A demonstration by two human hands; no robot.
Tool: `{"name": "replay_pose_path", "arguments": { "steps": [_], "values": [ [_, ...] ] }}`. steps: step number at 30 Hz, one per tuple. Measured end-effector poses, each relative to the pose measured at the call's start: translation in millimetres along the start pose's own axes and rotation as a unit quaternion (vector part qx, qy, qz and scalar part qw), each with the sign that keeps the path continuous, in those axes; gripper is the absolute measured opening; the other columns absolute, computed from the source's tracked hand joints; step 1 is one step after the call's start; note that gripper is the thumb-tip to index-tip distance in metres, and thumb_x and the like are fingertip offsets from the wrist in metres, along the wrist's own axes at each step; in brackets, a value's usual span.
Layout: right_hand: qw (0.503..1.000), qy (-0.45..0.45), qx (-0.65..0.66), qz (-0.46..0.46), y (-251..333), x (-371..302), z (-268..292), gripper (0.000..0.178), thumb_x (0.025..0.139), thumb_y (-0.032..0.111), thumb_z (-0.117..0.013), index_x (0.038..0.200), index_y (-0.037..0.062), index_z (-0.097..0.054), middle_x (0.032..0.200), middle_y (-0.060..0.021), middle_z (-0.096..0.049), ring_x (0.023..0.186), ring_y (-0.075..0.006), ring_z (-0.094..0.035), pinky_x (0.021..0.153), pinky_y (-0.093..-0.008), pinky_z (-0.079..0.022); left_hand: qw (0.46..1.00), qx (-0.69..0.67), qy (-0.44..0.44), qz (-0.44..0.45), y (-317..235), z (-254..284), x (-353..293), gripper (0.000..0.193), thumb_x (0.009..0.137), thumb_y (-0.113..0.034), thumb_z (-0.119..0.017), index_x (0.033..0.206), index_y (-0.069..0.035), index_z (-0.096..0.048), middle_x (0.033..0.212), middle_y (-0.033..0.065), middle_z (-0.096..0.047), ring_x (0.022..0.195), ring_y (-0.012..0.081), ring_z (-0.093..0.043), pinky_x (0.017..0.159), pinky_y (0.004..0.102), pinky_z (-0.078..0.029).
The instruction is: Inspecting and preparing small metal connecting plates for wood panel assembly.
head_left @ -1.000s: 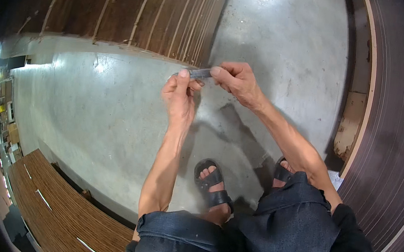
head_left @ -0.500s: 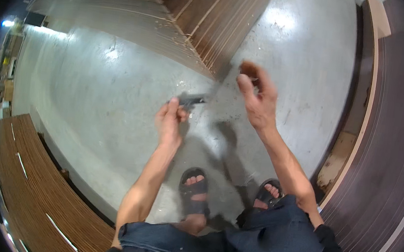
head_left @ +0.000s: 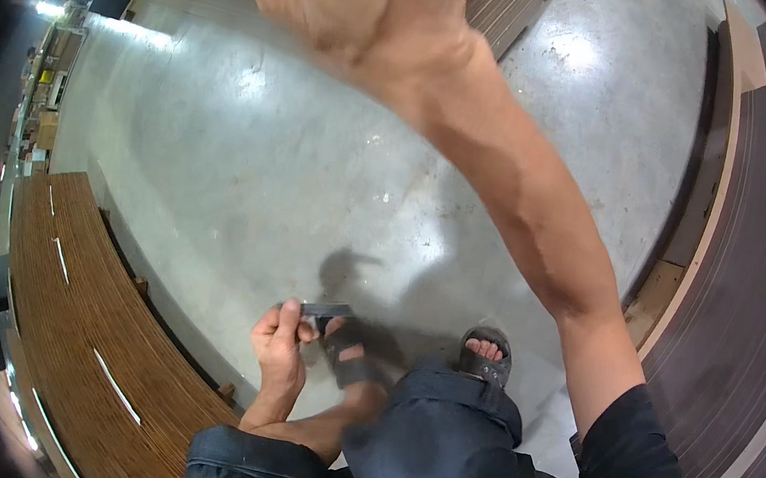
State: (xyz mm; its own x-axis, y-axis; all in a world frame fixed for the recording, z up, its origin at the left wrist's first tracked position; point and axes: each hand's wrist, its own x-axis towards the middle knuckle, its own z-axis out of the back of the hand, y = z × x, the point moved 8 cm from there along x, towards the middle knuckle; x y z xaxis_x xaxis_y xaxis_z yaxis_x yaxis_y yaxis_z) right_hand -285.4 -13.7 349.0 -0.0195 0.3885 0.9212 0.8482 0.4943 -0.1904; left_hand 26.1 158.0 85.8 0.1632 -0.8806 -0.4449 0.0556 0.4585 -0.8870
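Head view: a small dark bar (head_left: 326, 309) juts from the left hand (head_left: 280, 345), low and a little left of centre, above the concrete floor (head_left: 250, 158). The bar is slim and straight-edged, far longer than it is thick, with a matt grey upper face. A blacker patch shows just beneath it; whether that belongs to the bar or to what lies behind cannot be told. It points toward the person's right, its far end tilted slightly up in the view and overlapping the left sandal (head_left: 352, 358). The left hand pinches its near end between thumb and bent fingers, which hide that end. Fine details and markings are too small to make out.

The right hand (head_left: 354, 0) is raised close to the camera, well apart from the bar. The top edge cuts off its fingers, so whether it is spread, closed or holding something cannot be told.
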Motion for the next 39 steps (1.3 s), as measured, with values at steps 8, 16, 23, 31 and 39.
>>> {"name": "replay_pose_path", "arguments": {
  "steps": [8,16,23,31,39],
  "values": [
    [0.988,0.085,0.008,-0.127,4,-61,54,0.074,0.092,0.031,-0.064,0.147,-0.0056,-0.031,0.153,-0.0291,-0.032,0.141,-0.0436,-0.032,0.115,-0.0493,-0.029,0.998,-0.026,-0.031,0.037,40,9,20,0.034,0.099,-0.019,-0.063,0.068,-0.007,-0.056,0.059,0.0030,-0.053,0.052,0.0135,-0.049,0.056,0.0301,-0.045],
    [0.691,0.597,-0.097,-0.396,133,-349,206,0.061,0.092,0.002,-0.055,0.148,-0.0052,-0.032,0.138,-0.0314,-0.047,0.124,-0.0451,-0.051,0.104,-0.0470,-0.043,0.999,-0.002,0.042,0.033,75,9,33,0.039,0.092,-0.031,-0.072,0.066,-0.009,-0.054,0.060,0.0031,-0.056,0.056,0.0129,-0.053,0.054,0.0268,-0.043],
    [0.742,0.415,-0.032,-0.526,79,-205,162,0.065,0.080,0.029,-0.080,0.126,-0.0039,-0.048,0.118,-0.0234,-0.057,0.110,-0.0360,-0.058,0.092,-0.0436,-0.049,0.992,-0.067,0.097,0.053,77,1,35,0.032,0.096,-0.024,-0.068,0.070,-0.007,-0.059,0.062,0.0041,-0.057,0.055,0.0146,-0.055,0.055,0.0288,-0.048],
    [0.921,0.245,-0.040,-0.301,23,-105,85,0.106,0.072,0.036,-0.085,0.153,-0.0003,-0.026,0.153,-0.0242,-0.031,0.139,-0.0430,-0.036,0.112,-0.0492,-0.039,0.995,-0.028,0.071,0.067,83,10,29,0.032,0.094,-0.025,-0.070,0.070,-0.006,-0.059,0.062,0.0045,-0.057,0.055,0.0157,-0.056,0.055,0.0284,-0.048],
    [0.905,0.257,-0.050,-0.335,49,-162,101,0.093,0.082,0.022,-0.075,0.155,0.0004,-0.022,0.159,-0.0231,-0.025,0.142,-0.0419,-0.033,0.116,-0.0461,-0.036,0.994,0.014,0.071,0.085,97,5,35,0.031,0.093,-0.025,-0.071,0.072,-0.005,-0.060,0.062,0.0035,-0.056,0.056,0.0157,-0.056,0.057,0.0286,-0.048]
  ]
}}
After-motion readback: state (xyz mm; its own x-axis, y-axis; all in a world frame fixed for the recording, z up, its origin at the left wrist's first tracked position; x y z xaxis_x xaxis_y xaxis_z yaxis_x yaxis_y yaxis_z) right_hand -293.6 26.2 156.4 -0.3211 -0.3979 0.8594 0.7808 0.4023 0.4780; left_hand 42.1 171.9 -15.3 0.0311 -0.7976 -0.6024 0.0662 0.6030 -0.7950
